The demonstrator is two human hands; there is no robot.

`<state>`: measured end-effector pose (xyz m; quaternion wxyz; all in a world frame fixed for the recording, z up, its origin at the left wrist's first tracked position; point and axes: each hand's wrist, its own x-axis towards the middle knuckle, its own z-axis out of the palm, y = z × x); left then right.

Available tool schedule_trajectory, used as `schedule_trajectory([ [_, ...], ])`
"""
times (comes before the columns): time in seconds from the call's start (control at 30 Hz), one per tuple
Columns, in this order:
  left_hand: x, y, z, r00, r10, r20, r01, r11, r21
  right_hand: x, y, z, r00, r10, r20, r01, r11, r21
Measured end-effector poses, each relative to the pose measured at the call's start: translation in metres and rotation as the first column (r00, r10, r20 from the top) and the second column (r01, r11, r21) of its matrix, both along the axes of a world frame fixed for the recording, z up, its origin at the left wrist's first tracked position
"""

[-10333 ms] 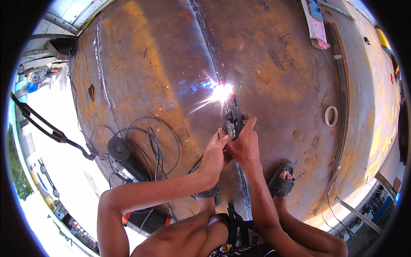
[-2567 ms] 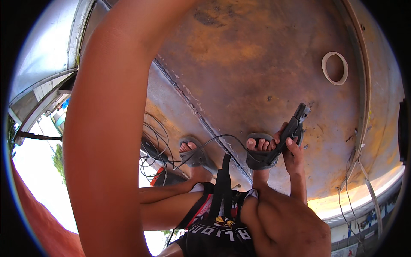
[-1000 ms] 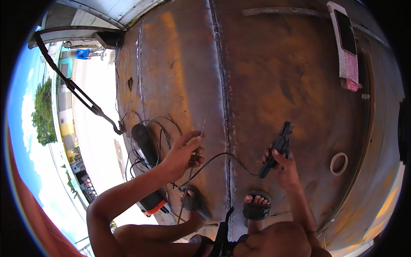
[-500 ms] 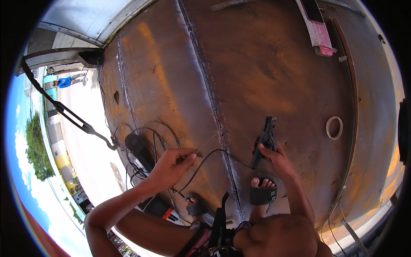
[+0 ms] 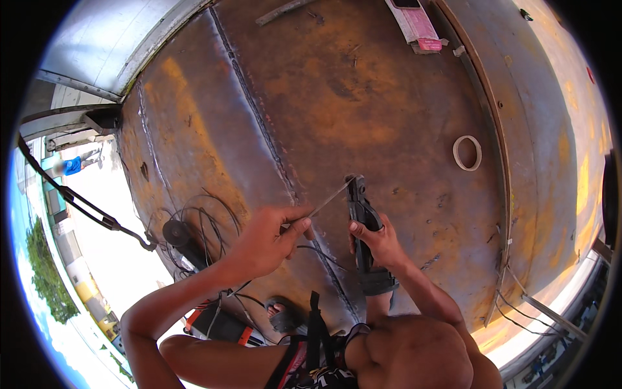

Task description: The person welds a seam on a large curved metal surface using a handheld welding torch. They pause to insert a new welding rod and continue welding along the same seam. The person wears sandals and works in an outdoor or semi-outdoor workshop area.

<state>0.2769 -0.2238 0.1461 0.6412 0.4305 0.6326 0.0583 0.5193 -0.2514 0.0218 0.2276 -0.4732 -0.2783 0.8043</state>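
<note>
My right hand (image 5: 379, 243) is closed around a black welding electrode holder (image 5: 358, 202), its jaw end pointing away from me. Between the thumb and fingers of my left hand (image 5: 273, 238) is a thin grey welding rod (image 5: 332, 197). The rod's far end meets the holder's jaw; whether the jaw clamps it I cannot tell. A black cable (image 5: 327, 256) runs low between my hands. Under them lies a rusty brown metal plate (image 5: 337, 123) with a long weld seam (image 5: 249, 97).
Tangled cables and a black cylindrical tool (image 5: 183, 238) lie at left, near a black-and-orange box (image 5: 223, 321). To the right are a pale ring (image 5: 466, 153) and a long metal bar (image 5: 489, 110). A pink-and-white box (image 5: 424, 29) lies far off. A person in blue (image 5: 72, 166) is outside.
The rod in my left hand now reaches the holder's jaw; before, the two were apart. My view has shifted, so the plate's things appear further left and higher.
</note>
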Motion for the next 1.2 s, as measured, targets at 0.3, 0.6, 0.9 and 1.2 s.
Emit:
schedule_trajectory([
  [0.3,-0.019,-0.004,-0.001,0.957,-0.267,-0.115,0.277,0.957,0.082,-0.002,0.003,-0.006,0.960,0.206,0.190,-0.226,0.970,0.094],
  [0.6,-0.042,-0.010,-0.001,0.931,-0.322,-0.169,0.348,0.925,0.154,-0.004,0.008,0.007,0.873,0.338,0.352,-0.431,0.873,0.229],
  [0.9,-0.046,-0.008,-0.005,0.900,-0.409,-0.150,0.436,0.862,0.260,0.012,-0.016,0.036,0.827,0.359,0.434,-0.455,0.880,0.139],
  [1.2,-0.037,-0.025,-0.003,0.740,-0.609,-0.285,0.659,0.574,0.485,0.033,-0.078,0.078,0.788,0.191,0.586,-0.404,0.878,0.258],
])
